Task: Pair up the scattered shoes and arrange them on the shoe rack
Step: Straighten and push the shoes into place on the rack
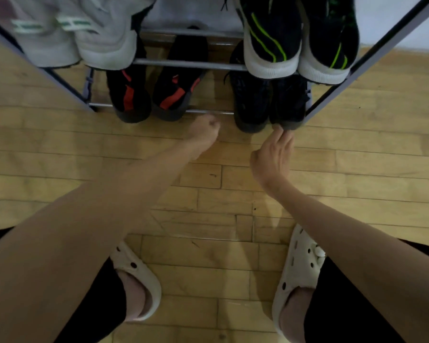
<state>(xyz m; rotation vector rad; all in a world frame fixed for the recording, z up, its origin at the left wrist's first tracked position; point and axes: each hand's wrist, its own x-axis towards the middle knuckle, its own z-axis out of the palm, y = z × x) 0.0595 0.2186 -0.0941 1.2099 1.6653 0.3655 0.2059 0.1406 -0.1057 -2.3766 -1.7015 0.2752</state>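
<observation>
We see four pairs on the shoe rack [191,62] (none loose on the floor): nearly done. Our right hand [273,154], open, nudges the black sneakers [270,100]; left hand [204,132] loosely curled, empty.

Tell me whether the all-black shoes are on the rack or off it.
On it: the all-black shoes sit side by side on the shoe rack's lower shelf, right hand touching one toe.

Grey metal-tube shoe rack [191,63]: upper left, pale grey trainers [84,38]; upper right, black knit trainers with lime-green stripes and white soles [273,40]. Lower left, black trainers with red panels [131,95]; lower right, plain black trainers [253,100]. Near, cream perforated clogs [139,276]; tan wood-plank floor [60,144].
</observation>
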